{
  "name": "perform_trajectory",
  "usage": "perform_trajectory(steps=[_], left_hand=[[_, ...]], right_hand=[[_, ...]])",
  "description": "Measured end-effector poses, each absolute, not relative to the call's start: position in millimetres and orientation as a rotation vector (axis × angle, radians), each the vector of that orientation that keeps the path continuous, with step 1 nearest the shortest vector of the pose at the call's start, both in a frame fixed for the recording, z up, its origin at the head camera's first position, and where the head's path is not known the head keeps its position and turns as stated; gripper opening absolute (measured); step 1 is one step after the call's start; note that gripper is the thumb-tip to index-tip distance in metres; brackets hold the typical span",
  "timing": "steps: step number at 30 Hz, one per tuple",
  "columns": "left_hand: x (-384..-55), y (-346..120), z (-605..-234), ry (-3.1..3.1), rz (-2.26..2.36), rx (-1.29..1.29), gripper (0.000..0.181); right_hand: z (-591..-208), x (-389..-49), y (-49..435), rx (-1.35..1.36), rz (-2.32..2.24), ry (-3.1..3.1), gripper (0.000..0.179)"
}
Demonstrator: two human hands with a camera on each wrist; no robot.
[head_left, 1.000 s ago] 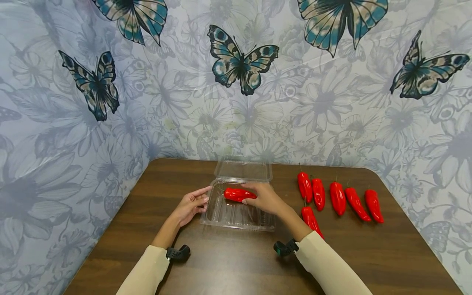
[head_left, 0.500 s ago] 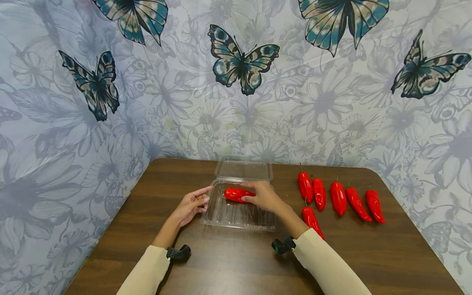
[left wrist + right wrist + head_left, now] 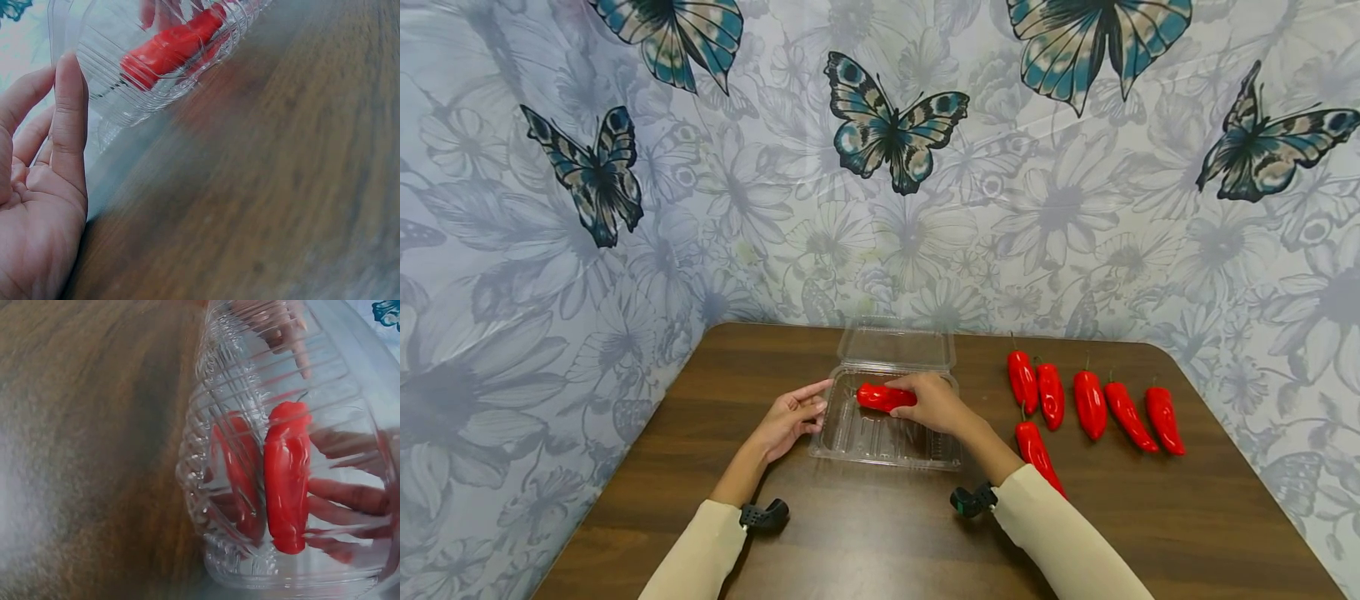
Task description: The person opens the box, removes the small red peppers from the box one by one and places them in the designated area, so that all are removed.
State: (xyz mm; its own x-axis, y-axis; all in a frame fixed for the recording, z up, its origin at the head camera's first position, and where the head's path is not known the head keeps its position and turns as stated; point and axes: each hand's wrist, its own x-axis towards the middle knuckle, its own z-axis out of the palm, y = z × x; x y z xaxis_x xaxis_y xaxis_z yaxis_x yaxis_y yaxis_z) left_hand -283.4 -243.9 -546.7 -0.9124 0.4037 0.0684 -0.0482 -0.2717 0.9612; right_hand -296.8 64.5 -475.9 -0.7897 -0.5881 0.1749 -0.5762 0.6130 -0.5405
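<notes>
A clear plastic clamshell container [image 3: 865, 446] lies with its lid [image 3: 895, 346] folded back. Inside it a red chili pepper [image 3: 876, 397] lies crosswise, stem end to the left. My right hand [image 3: 936, 404] holds the pepper's right part, thumb on the near side and fingers on the far side. The right wrist view shows the chili pepper [image 3: 287, 478] through the wall, a red reflection beside it. My left hand [image 3: 786, 425] touches the container's left rim with extended fingers; in the left wrist view, its fingertips are right at the rim [image 3: 62, 31].
Several red chili peppers [image 3: 1088, 406] lie on the brown wooden table [image 3: 850, 542] right of the container, one pepper [image 3: 1037, 454] close to my right forearm. A butterfly-patterned wall covering [image 3: 895, 250] hangs behind the table's far edge.
My right hand's fingers have come slightly lower and nearer around the chili pepper. The left hand, the container and the peppers on the table stay in place.
</notes>
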Motion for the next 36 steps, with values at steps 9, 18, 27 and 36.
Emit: perform_trajectory(steps=[9,18,27,36], left_hand=[[-285.0,-243.4,-547.6,1.696,2.256,0.441,0.052],[-285.2,-243.6,-550.0,1.698,2.257,0.464,0.051],[-284.9,-241.9,-547.7,1.692,2.259,0.461,0.051],[-284.7,-242.3,-548.3,1.719,2.247,0.463,0.053]], right_hand=[[-478.5,-298.1,62.3,-0.958,-0.891,2.838,0.047],[-480.4,-297.1,62.0,-1.017,-0.821,2.780,0.042],[-481.7,-297.0,61.1,-1.018,-0.890,2.701,0.042],[-480.5,-294.7,60.8,-1.034,-0.856,2.731,0.043]])
